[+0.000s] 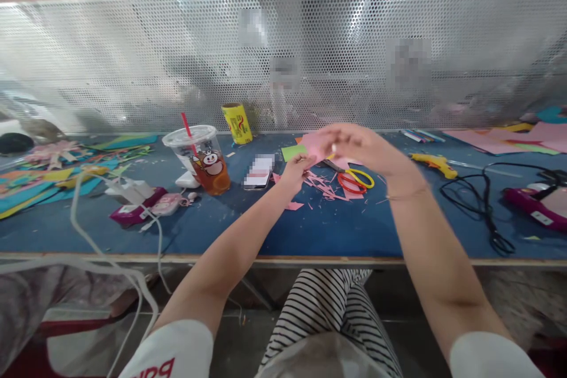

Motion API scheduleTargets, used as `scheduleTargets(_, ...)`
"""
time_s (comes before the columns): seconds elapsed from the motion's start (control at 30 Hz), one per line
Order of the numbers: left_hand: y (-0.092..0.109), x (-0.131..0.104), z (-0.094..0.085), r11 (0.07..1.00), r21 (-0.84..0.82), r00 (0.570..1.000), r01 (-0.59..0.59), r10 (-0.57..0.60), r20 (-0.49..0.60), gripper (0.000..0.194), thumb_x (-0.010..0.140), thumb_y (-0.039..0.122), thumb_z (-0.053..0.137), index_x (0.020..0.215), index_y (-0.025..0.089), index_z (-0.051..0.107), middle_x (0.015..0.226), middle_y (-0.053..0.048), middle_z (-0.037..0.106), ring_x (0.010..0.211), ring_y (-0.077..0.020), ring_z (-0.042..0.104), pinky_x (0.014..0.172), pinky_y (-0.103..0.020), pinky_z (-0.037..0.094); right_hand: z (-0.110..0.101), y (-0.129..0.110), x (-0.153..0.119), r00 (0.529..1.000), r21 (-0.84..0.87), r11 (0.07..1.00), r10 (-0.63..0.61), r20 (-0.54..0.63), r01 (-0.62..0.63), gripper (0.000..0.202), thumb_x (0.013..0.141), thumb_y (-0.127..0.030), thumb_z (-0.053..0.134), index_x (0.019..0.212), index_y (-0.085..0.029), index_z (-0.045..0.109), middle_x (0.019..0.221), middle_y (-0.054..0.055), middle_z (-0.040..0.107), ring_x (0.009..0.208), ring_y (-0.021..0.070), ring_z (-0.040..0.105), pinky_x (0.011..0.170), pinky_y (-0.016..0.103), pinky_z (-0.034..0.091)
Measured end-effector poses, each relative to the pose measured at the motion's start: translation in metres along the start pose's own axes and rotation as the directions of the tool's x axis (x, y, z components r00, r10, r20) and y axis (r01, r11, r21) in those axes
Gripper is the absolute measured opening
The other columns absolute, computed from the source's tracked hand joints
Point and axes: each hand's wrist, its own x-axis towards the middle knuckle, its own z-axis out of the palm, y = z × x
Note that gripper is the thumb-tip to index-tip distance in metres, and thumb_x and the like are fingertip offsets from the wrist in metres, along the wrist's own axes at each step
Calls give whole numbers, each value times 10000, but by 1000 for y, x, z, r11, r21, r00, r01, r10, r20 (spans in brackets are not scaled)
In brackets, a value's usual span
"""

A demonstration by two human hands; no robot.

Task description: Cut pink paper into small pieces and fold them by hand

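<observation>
My left hand [297, 170] is closed in a pinch on a piece of pink paper [313, 146], held just above the table. Close to its right, my right hand [354, 144] is raised with loosely bent fingers pointing left and the thumb apart from them. Its fingertips overlap the paper's edge in view, and I cannot tell whether they touch it. Scissors with red and yellow handles [353, 181] lie under my right hand. Thin pink paper scraps [325, 185] are scattered beside them. A green paper sheet [292, 152] lies behind my left hand.
Left of my hands are a phone [259, 171], a lidded drink cup [199, 159] and a yellow roll [237, 123]. A yellow glue gun [434, 165] and a black cable [487, 207] lie right. A perforated metal screen [199, 65] closes the table's back.
</observation>
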Motion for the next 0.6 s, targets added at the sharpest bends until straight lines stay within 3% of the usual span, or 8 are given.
scheduleTargets(0.13,-2,2,0,995,-56,996,85,-86,-26,377,526,287,797,667,174,466,529,80,470,454,-31,465,462,-163,370,-2,34,89,993,74,995,80,-81,-74,432,585,-485,710,945,-256,640,910,19,676,788,158,628,671,307,510)
scheduleTargets(0.23,-2,2,1,995,-51,995,89,-90,-30,381,529,278,796,703,179,471,568,66,531,506,-59,547,529,-190,442,-3,53,123,973,171,977,155,-173,-126,388,600,-480,703,892,-235,633,956,15,659,779,131,619,689,285,501)
scheduleTargets(0.3,-1,2,2,994,-60,996,89,-90,-12,380,537,273,794,708,178,468,583,56,557,527,-69,572,554,-199,460,-1,56,129,969,270,957,164,-187,-110,342,619,-473,693,854,-235,622,960,4,647,790,120,618,704,268,501)
scheduleTargets(0.37,-1,1,2,993,-70,996,90,-90,10,373,544,266,791,700,173,464,576,48,567,535,-76,584,570,-205,470,4,53,127,983,288,951,150,-106,-114,331,616,-442,705,858,-230,625,942,4,637,786,112,610,713,258,505)
scheduleTargets(0.43,-2,0,3,994,-72,996,85,-84,19,367,546,253,788,693,168,463,564,44,573,531,-78,586,584,-211,477,12,50,123,992,238,965,123,-26,-114,327,592,-384,732,850,-212,628,945,4,618,776,100,594,717,247,508)
scheduleTargets(0.6,-5,-1,2,996,-52,997,79,-79,-4,318,566,215,769,701,158,487,557,37,590,523,-77,589,605,-214,485,23,52,120,991,159,980,130,-40,-122,301,582,-335,736,790,-181,582,836,-16,577,731,88,579,703,246,515)
